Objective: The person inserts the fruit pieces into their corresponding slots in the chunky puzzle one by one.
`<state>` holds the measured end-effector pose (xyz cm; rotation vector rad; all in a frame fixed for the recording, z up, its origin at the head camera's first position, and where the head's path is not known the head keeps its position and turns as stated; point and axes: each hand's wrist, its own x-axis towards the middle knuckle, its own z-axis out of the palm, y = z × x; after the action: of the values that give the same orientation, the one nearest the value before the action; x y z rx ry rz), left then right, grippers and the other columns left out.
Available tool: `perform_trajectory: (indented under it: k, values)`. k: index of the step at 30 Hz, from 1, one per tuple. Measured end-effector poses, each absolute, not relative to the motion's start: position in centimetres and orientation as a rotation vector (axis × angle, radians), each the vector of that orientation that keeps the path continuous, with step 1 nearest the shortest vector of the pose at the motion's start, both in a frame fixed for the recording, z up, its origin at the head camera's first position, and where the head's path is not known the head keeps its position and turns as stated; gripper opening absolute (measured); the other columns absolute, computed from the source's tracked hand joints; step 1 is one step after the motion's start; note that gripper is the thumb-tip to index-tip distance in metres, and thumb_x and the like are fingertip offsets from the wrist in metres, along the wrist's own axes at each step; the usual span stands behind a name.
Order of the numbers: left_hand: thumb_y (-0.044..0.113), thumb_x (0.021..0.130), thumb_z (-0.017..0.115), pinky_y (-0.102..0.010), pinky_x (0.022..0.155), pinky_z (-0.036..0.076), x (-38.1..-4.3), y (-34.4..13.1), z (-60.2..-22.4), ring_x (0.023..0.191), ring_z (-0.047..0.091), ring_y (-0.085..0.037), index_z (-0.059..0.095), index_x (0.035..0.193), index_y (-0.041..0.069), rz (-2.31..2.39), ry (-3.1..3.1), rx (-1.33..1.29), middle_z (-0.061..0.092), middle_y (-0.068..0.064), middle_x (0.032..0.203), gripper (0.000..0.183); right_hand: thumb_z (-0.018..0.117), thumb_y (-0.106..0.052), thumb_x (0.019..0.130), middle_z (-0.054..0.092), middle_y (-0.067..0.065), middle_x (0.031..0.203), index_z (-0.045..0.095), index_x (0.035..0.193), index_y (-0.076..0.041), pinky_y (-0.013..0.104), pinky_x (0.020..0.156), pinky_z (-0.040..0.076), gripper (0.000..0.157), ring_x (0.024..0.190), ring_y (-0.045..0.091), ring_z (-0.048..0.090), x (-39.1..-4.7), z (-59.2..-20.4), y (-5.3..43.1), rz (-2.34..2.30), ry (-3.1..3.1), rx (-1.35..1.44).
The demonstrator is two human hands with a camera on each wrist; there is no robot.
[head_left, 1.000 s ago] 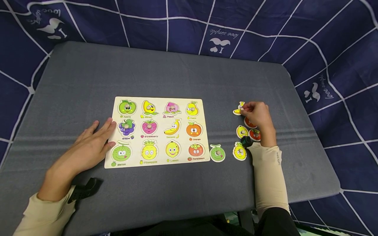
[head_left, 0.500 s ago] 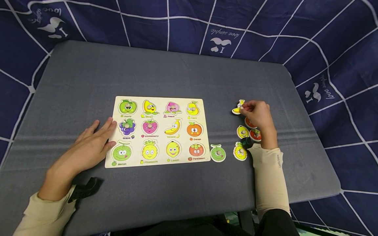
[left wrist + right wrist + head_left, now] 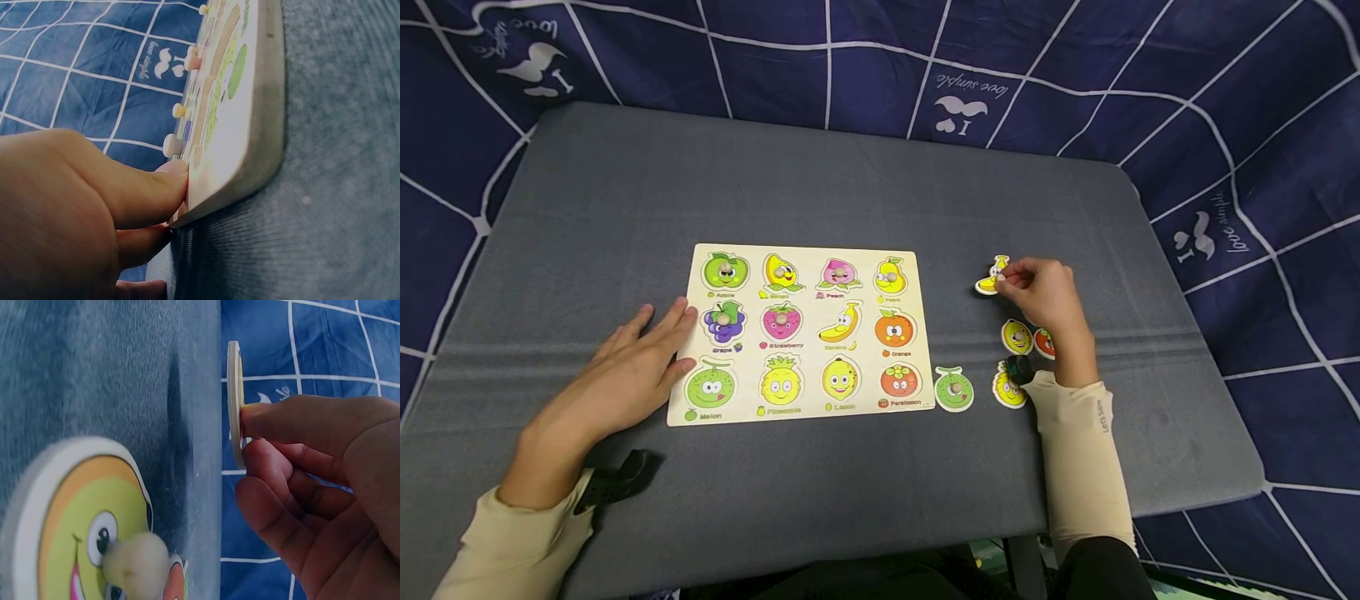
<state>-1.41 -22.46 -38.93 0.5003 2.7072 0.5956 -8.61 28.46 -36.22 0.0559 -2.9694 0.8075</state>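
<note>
My right hand (image 3: 1047, 293) pinches a banana puzzle piece (image 3: 987, 285) between thumb and fingers, to the right of the board. In the right wrist view the banana piece (image 3: 235, 403) stands edge-on, raised off the table with a shadow beside it. My left hand (image 3: 613, 379) lies with fingers extended at the left edge of the wooden fruit puzzle board (image 3: 867, 379); in the left wrist view its thumb (image 3: 164, 194) touches the board's corner area. Knobbed pieces fill the top row, plus the grape and strawberry places. The printed banana (image 3: 838, 323) shows without a knob.
Right of the board lie a melon piece (image 3: 953, 390), a pineapple piece (image 3: 1006, 390), a lemon piece (image 3: 1017, 337) and a persimmon piece (image 3: 1044, 343), partly covered by the right arm. Grey cloth covers the table (image 3: 820, 192); a blue checked curtain (image 3: 880, 75) surrounds it.
My right hand has lifted the banana piece and moved it slightly left, toward the board. The orange piece behind it is now hidden by the hand. My left hand stays put.
</note>
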Motion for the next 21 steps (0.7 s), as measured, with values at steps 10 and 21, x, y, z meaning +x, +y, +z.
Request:
perform_trajectory:
  k: [10,21]
  values:
    - [0.016,0.101,0.056,-0.074,0.107,0.008,-1.4,-22.4,-38.9,0.141,0.007,-0.058,0.022,0.153,-0.006,0.595,2.709,0.499,0.014,-0.026,0.16,0.066,0.073,-0.008,0.085,0.071,0.014,0.076,0.073,0.087,0.004,0.012,0.059,0.041,0.012,0.061,0.003,0.057,-8.2,-36.2,27.5,0.821,-2.938,0.129]
    - [0.016,0.101,0.056,-0.074,0.107,0.008,-1.4,-22.3,-38.8,0.141,0.007,-0.058,0.021,0.153,-0.006,0.584,2.706,0.49,0.013,-0.026,0.16,0.066,0.074,-0.007,0.084,0.071,0.012,0.074,0.074,0.086,0.004,0.011,0.057,0.041,0.01,0.06,0.005,0.058,-8.0,-36.4,26.2,0.842,-2.926,0.183]
